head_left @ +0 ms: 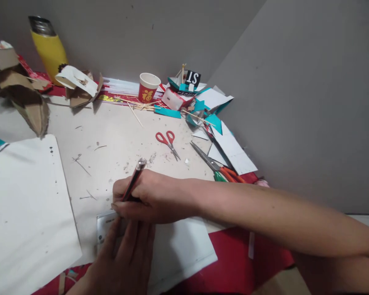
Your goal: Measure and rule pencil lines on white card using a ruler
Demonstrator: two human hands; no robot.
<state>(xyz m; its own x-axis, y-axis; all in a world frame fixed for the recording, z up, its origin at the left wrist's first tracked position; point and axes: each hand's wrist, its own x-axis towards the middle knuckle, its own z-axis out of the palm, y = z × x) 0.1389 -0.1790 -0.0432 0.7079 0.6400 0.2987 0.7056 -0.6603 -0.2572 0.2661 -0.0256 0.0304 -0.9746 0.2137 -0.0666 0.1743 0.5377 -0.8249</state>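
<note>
My right hand [153,196] grips a dark pencil [133,180] with red stripes, its silver end up and its tip hidden behind my fingers. Below it, my left hand [123,254] lies with outstretched fingers on a pale, shiny flat piece [103,223] with small dark marks, perhaps a ruler. Its fingertips sit just under the right hand. A white sheet [184,248] extends to the right beneath both hands.
Red-handled scissors [169,144] and larger scissors [213,163] lie beyond my right hand. A white board [27,213] is at left. Along the back are a yellow bottle [51,53], a red cup [149,88], sticks [135,114] and paper scraps [233,149].
</note>
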